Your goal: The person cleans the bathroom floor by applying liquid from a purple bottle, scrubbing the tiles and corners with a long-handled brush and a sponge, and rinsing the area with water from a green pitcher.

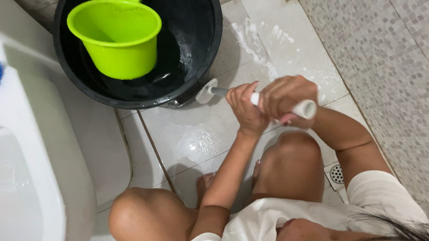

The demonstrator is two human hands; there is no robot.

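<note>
Hands grip one white brush handle: left hand and right hand both closed around it. Its head touches the wet floor tiles beside a black bucket holding a green dipper.

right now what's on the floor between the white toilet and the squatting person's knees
Nothing stands there: the head view shows only bare wet white floor tiles between the white toilet and the knees.
</note>
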